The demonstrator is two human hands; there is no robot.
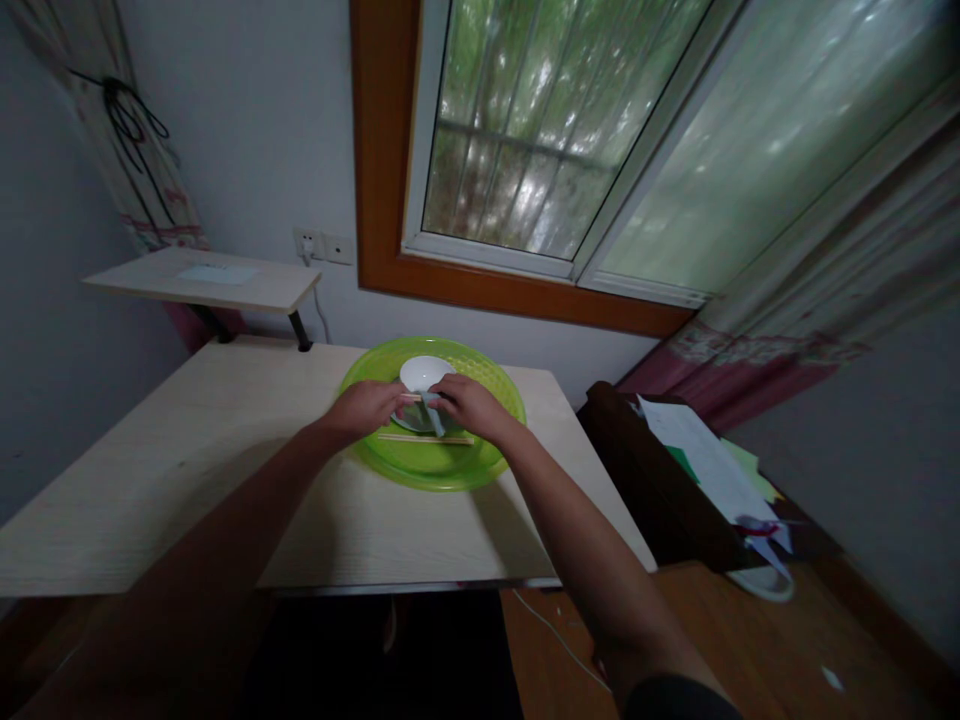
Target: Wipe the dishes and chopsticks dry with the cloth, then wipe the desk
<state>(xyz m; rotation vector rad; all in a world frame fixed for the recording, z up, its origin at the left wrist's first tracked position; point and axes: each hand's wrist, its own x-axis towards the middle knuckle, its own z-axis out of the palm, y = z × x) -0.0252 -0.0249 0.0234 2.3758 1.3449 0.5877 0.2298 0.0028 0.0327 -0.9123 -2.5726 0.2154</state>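
A round green plastic tray lies on the desk, holding a white bowl and a plate that is partly covered by my hands. Over the plate, my left hand is closed in a pinch, and a thin wooden chopstick juts from its fingertips. My right hand pinches a pale grey-blue strip, whose material I cannot make out; it hangs down in front of the plate. Chopsticks lie crosswise on the tray, nearer to me than the plate.
The light wood desk carries a raised shelf with a paper on it at the back left. A wall and a window rise behind. To the right stands a dark brown piece of furniture with papers on it.
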